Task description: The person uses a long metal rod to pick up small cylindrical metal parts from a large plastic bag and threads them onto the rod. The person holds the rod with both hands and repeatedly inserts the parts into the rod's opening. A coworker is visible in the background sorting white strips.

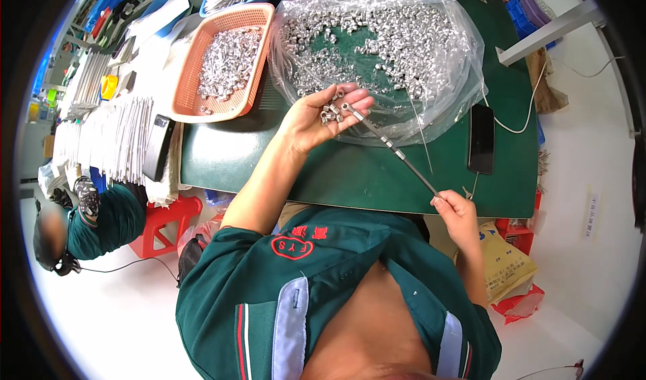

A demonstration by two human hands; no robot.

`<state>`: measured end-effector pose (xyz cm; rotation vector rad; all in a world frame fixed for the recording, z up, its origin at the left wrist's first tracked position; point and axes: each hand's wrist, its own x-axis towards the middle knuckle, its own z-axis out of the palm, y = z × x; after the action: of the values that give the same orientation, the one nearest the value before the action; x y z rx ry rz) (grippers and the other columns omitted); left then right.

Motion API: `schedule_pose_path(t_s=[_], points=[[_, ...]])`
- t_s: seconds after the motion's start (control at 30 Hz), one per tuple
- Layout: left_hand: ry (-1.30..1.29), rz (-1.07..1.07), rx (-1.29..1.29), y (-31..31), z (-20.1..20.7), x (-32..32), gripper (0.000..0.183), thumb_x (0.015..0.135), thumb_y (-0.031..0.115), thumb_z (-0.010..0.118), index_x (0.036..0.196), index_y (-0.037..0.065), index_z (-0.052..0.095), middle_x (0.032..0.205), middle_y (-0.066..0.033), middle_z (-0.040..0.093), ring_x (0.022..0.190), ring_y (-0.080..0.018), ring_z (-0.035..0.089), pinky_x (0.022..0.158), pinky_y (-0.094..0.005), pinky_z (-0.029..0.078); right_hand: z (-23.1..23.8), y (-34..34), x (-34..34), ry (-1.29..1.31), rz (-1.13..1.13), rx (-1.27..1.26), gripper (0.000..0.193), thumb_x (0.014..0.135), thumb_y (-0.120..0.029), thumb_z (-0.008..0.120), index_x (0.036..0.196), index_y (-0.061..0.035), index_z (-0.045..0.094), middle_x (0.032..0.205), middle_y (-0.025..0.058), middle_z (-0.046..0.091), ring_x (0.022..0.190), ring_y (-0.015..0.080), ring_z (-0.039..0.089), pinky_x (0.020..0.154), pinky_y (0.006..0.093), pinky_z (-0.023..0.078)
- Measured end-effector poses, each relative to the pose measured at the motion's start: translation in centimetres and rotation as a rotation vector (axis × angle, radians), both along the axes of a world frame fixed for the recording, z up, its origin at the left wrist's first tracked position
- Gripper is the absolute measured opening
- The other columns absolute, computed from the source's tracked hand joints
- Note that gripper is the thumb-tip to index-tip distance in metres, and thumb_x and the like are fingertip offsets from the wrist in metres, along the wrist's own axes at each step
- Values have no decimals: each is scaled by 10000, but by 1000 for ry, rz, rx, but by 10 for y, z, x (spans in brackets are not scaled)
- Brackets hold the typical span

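My left hand (308, 125) is turned palm up over the table, cupping several small shiny metal sleeves (330, 116). In my right hand (459, 217), near the table's front edge, the end of a thin dark rod (420, 176) is pinched between thumb and fingers. The rod slants up and left to my left fingers, and several metal sleeves (393, 148) are threaded along it. At its far end, a sleeve sits by the left fingertips. Just beyond the left hand, a clear plastic bag (444, 121) lies spread open with many loose sleeves (431, 37) in it.
An orange basket (180, 90) of small metal parts stands left of the bag on the green table (235, 154). A black phone (481, 137) lies at right, a dark case (159, 148) at left. A person (111, 218) sits at the left. Beside the table's right leg is a yellow sack (505, 265).
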<state>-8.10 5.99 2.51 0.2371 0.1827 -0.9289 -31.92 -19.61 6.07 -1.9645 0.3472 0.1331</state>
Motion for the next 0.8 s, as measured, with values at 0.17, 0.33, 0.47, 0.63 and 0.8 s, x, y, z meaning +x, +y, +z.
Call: schedule_pose_path(t_s=[0.17,0.33,0.47,0.63,0.8], points=[[-24,47,-7,1,-3,2,337,937,141,469,1199,-70,453,1310,-252,439,1265,-416,385,1043,-555,350,0,5,-1,-4,10,-75,134,884,-111,586,838,16,584,615,-21,475,581,42,407,529,209,354],[-24,44,21,2,-6,2,323,925,102,480,1200,-63,453,1310,-251,439,1263,-416,389,1042,-552,355,9,13,6,-22,-34,-104,119,873,-95,596,837,18,584,607,-17,466,571,42,402,515,216,351],[-107,80,118,0,-3,1,343,902,24,483,1230,-59,423,1316,-255,428,1254,-417,399,1039,-551,362,11,15,5,-33,-59,-154,110,865,-88,603,845,19,590,596,-9,466,561,42,403,504,221,350],[-23,120,133,-4,0,0,363,887,-48,451,1245,-47,388,1296,-245,439,1244,-410,416,1036,-545,371,11,21,7,-39,-44,-176,110,863,-90,604,854,19,594,582,3,467,544,46,403,493,226,346],[39,163,83,-6,-2,0,363,868,-77,447,1225,-32,400,1270,-234,458,1237,-399,428,1032,-540,380,10,27,7,-41,-80,-165,113,862,-90,604,844,20,588,580,3,462,542,49,396,492,227,342]])
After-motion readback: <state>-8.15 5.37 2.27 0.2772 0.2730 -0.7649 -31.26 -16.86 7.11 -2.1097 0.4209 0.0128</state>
